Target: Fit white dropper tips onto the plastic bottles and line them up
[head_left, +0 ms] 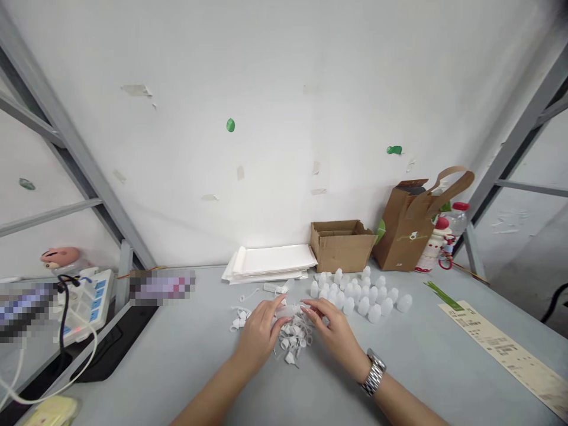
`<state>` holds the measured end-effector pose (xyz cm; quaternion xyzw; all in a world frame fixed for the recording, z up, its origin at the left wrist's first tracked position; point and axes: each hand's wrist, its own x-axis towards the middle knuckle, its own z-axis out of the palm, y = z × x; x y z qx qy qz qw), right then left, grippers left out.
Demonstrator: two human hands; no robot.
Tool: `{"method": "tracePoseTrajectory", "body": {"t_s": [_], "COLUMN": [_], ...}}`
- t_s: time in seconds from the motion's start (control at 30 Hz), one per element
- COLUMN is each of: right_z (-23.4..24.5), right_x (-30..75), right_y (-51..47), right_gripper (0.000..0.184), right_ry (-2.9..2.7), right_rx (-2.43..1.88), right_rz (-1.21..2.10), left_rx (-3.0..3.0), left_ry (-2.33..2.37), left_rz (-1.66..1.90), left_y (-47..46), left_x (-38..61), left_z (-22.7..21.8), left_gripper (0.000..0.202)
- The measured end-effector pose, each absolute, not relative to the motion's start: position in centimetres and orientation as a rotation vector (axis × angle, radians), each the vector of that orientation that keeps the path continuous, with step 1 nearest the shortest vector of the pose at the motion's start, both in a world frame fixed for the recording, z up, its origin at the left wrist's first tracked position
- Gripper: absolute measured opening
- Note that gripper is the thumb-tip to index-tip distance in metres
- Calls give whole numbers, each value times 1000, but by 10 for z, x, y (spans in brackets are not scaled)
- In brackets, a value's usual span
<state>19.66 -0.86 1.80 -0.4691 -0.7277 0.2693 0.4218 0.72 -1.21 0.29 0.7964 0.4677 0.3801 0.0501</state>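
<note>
My left hand (260,334) pinches a small translucent plastic bottle (287,309) between its fingertips, above a heap of small white plastic caps with loop tethers (290,342). My right hand (332,334) hovers over the heap's right side, fingers apart, its tips close to the bottle. A metal watch (375,371) circles the right wrist. Behind my hands stand several white plastic bottles (355,297), grouped upright on the grey table (186,355). A few loose caps (239,319) lie left of my left hand.
A stack of white trays (268,263) and an open cardboard box (341,245) stand against the white wall, with a brown paper bag (406,225) beside them. A printed paper strip (501,349) lies at right. A white plastic organizer (84,305) and black cable (64,313) sit at left.
</note>
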Motion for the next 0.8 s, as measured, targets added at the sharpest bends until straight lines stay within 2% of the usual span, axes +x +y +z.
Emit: {"method": "tracePoseTrajectory", "body": {"t_s": [0.17, 0.3, 0.57, 0.8], "right_z": [15, 19, 55, 41], "right_x": [191, 193, 241, 267], "right_y": [-11, -9, -1, -15], "right_gripper": [26, 28, 24, 14], "right_ry": [-1699, -1648, -1701, -1997], "right_rx": [-1105, -1114, -1322, -1648], "right_rz": [900, 936, 594, 219], "left_rx": [2401, 2409, 2487, 2562], "left_ry": [1336, 1315, 1689, 1688], "left_rz": [1140, 1137, 999, 887], "left_y": [-17, -14, 22, 37], "left_x": [13, 13, -24, -29], "left_z": [4, 10, -2, -17], "left_gripper": [34, 31, 26, 34]}}
